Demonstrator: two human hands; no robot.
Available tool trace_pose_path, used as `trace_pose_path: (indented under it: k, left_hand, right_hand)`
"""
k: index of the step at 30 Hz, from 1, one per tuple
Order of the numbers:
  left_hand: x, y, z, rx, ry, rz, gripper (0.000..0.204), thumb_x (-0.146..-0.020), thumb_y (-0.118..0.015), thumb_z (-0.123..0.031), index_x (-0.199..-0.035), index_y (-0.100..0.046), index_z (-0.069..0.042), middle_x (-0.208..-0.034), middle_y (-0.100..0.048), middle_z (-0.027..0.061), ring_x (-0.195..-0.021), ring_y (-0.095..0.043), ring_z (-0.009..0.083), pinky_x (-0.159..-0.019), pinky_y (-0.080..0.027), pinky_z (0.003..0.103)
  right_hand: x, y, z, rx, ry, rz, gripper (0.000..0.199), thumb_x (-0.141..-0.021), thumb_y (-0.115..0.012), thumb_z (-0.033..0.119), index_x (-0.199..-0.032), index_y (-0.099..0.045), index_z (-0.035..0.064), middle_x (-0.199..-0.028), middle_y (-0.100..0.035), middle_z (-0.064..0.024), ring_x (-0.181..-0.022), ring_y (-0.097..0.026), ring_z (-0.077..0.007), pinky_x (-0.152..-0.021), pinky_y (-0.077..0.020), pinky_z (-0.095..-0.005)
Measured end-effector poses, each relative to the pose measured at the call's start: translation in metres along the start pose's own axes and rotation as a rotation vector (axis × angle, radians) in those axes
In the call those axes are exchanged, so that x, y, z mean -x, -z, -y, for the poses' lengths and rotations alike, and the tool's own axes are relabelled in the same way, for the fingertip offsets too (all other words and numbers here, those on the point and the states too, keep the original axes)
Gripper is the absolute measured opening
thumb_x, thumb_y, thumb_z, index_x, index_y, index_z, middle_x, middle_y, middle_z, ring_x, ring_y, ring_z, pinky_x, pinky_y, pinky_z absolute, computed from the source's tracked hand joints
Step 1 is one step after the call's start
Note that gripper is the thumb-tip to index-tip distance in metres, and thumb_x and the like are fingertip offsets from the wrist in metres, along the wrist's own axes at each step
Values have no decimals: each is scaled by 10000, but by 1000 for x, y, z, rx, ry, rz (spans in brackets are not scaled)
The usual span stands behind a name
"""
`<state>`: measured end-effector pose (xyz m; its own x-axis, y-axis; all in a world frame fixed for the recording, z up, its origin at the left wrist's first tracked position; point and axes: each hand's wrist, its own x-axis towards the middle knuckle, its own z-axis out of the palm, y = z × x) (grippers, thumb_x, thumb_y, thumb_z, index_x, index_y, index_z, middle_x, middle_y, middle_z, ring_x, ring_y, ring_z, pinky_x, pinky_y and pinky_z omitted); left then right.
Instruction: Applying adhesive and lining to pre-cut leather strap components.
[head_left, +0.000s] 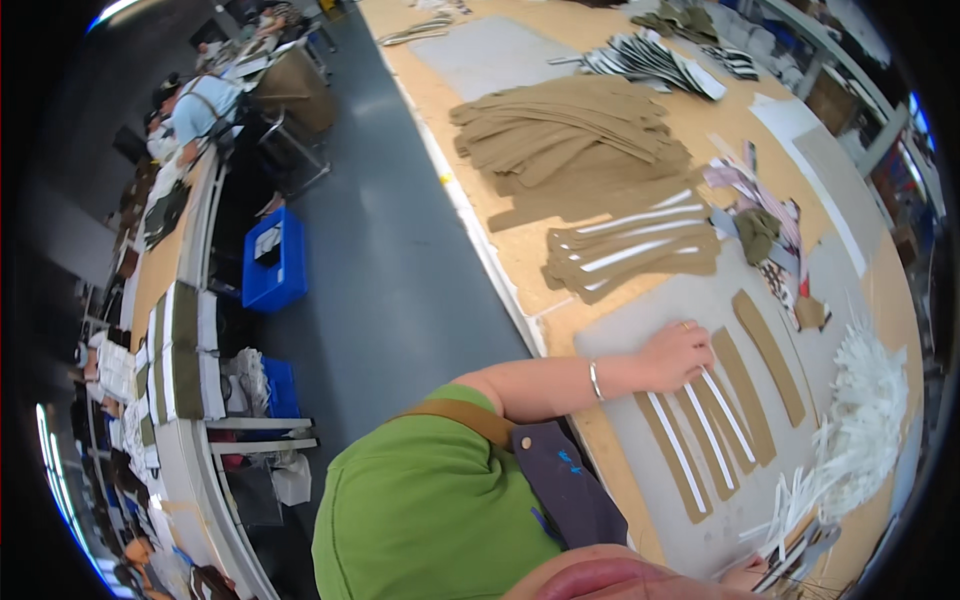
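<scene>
My left hand [678, 355] lies flat, fingers spread, pressing the top ends of the olive fabric strips [712, 430] on the grey mat [640, 330]. They're long, slightly curved, matte, felt-like pieces, three carrying a thin white strip down the middle. My right hand [765, 572] is down at the mat's near edge, closed on a bundle of white strips [800, 540]. Right of the mat lies a pile of white strips [865, 400]; beyond it, stacked olive pieces [635, 250].
</scene>
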<state>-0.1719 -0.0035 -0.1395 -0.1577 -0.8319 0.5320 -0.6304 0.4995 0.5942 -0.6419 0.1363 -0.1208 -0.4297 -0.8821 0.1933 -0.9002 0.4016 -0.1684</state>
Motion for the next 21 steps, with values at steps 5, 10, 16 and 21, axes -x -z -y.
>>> trace_pose_path:
  k: [5, 10, 16, 21]
  left_hand:
    - [6, 18, 8, 6, 31, 17, 139, -768, -727, -99, -892, -696, -153, -923, -595, 54, -942, -553, 299, -834, -451, 423]
    - [-14, 20, -2, 31, -62, 36, 114, -777, -698, -25, -872, -693, -89, -867, -628, 95, -884, -570, 323, -792, -460, 421]
    - [-13, 24, -5, -9, -58, 110, 96, -816, -697, -35, -900, -696, -82, -886, -615, 91, -879, -563, 285, -791, -455, 391]
    - [-10, 26, -8, -4, -54, 174, 110, -834, -684, -29, -931, -704, -75, -894, -610, 75, -885, -552, 258, -813, -446, 362]
  right_hand:
    - [-1, 18, 3, -213, -27, -127, 247, -1014, -514, 208, -1062, -575, -26, -972, -609, -192, -903, -584, -315, -836, -468, -386]
    - [14, 42, 17, -328, -67, -169, 235, -995, -543, 214, -1030, -574, -16, -919, -603, -159, -841, -573, -261, -784, -468, -376]
    - [20, 65, 45, -417, -118, -233, 160, -972, -578, 160, -960, -547, 4, -764, -586, -112, -693, -563, -200, -656, -466, -335]
    - [30, 70, 42, -775, -316, -232, 150, -945, -626, 136, -965, -559, 3, -763, -607, -43, -677, -588, -111, -635, -489, -278]
